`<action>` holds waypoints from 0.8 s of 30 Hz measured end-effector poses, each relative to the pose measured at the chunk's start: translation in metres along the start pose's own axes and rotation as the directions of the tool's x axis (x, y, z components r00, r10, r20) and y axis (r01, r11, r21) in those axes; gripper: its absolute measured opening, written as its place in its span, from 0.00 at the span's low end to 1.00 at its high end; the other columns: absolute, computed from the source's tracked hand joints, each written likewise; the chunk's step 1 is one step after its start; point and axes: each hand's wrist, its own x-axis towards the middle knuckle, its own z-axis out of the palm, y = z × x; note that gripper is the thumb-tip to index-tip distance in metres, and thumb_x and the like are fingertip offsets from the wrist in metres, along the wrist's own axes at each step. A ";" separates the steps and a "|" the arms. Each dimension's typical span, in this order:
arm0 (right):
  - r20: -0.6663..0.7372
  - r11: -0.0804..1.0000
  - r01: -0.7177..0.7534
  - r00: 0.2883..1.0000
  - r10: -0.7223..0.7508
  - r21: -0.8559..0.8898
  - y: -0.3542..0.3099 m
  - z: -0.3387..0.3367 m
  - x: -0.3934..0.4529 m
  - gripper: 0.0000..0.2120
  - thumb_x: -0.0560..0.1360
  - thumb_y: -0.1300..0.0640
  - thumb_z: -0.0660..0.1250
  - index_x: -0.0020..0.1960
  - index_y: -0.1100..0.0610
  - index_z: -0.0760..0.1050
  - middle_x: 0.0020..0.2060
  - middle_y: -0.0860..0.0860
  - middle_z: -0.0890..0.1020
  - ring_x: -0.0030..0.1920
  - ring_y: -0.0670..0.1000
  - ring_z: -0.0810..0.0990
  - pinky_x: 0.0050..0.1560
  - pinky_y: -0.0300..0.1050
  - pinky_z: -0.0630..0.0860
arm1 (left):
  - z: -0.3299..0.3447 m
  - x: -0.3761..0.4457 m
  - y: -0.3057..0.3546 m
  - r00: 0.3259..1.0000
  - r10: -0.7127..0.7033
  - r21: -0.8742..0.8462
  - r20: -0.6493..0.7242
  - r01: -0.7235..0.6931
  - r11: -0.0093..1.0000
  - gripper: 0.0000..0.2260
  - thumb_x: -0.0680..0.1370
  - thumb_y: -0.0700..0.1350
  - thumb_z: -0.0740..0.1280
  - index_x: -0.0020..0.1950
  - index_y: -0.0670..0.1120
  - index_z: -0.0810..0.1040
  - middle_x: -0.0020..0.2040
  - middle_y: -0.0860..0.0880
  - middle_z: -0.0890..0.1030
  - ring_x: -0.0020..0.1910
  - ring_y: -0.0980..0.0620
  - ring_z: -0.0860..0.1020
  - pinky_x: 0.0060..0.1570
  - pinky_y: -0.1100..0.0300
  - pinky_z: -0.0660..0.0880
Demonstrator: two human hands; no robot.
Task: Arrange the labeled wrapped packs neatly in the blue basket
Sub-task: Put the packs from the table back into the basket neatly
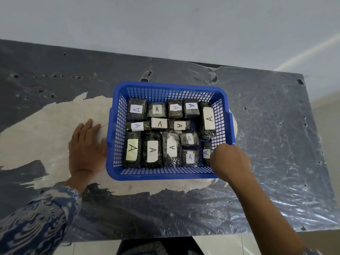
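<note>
- Wrapped packs (168,133), dark and film-covered, each with a white label marked "A", fill the floor of the blue basket (166,87) in the head view.
- Back row: four short packs side by side; a long pack (207,120) lies lengthwise along the right wall.
- Middle row: three small packs lying crosswise.
- Front row: three long packs side by side at the left, then two small packs one behind the other, then a small pack (207,153) in the front right corner.
- Blue basket sits on a table (276,135) covered in torn, wrinkled clear plastic, with a pale worn patch (46,129) under and around it.
- Left hand (86,146) lies flat and open on the table, fingers spread, thumb against the basket's left wall, gripping nothing.
- Right hand (229,161) reaches over the front right corner, fingers curled down at the corner pack; they are hidden behind the knuckles, so I cannot tell whether they grip it.
- Patterned blue sleeve (35,221) covers the left forearm.
- Pale wall (165,24) stands behind the table.
</note>
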 end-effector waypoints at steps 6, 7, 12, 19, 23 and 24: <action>0.141 1.000 -0.005 0.990 0.009 -0.026 -0.002 0.004 0.001 0.07 0.77 0.60 0.62 0.54 0.57 0.75 0.53 0.56 0.83 0.41 0.55 0.74 0.39 0.48 0.70 | 0.001 0.000 0.000 1.000 0.003 0.005 0.004 -0.003 1.000 0.27 0.77 0.53 0.60 0.73 0.41 0.71 0.77 0.41 0.68 0.78 0.40 0.62 0.74 0.42 0.61; 0.153 1.000 -0.013 0.988 0.016 -0.020 -0.001 0.003 0.002 0.06 0.77 0.60 0.62 0.53 0.57 0.75 0.53 0.56 0.83 0.41 0.55 0.74 0.39 0.48 0.70 | 0.002 0.000 0.000 1.000 0.005 0.004 0.000 -0.005 1.000 0.27 0.77 0.53 0.60 0.73 0.41 0.71 0.77 0.41 0.68 0.77 0.39 0.62 0.73 0.42 0.61; -0.065 0.996 0.064 0.996 -0.060 0.066 0.001 0.003 0.002 0.11 0.79 0.54 0.61 0.56 0.53 0.80 0.49 0.55 0.84 0.39 0.56 0.76 0.37 0.46 0.71 | 0.003 0.001 -0.001 1.000 0.011 0.002 -0.011 -0.011 1.000 0.27 0.77 0.53 0.59 0.73 0.41 0.71 0.76 0.40 0.69 0.77 0.39 0.63 0.73 0.41 0.63; -0.120 0.912 0.408 0.904 -0.410 -0.036 -0.030 0.002 0.026 0.28 0.80 0.47 0.63 0.78 0.43 0.59 0.50 0.55 0.84 0.48 0.59 0.82 0.36 0.48 0.71 | 0.003 0.002 -0.003 1.000 0.012 0.027 0.006 -0.012 1.000 0.29 0.77 0.56 0.55 0.73 0.41 0.71 0.76 0.41 0.68 0.78 0.40 0.62 0.74 0.42 0.61; -0.118 0.911 0.410 0.904 -0.412 -0.039 -0.027 0.008 0.039 0.22 0.79 0.46 0.66 0.72 0.46 0.68 0.52 0.56 0.83 0.50 0.60 0.83 0.38 0.50 0.72 | 0.004 0.002 -0.002 1.000 0.002 0.016 0.005 -0.003 1.000 0.28 0.78 0.55 0.56 0.73 0.41 0.71 0.77 0.41 0.68 0.78 0.40 0.62 0.74 0.42 0.62; -0.121 0.912 0.410 0.904 -0.409 -0.023 -0.026 0.009 0.039 0.23 0.79 0.45 0.66 0.72 0.46 0.68 0.52 0.56 0.83 0.50 0.60 0.82 0.39 0.50 0.73 | 0.004 0.002 -0.002 1.000 0.000 0.020 0.009 -0.001 1.000 0.27 0.78 0.55 0.57 0.73 0.41 0.71 0.77 0.42 0.68 0.78 0.41 0.62 0.74 0.42 0.62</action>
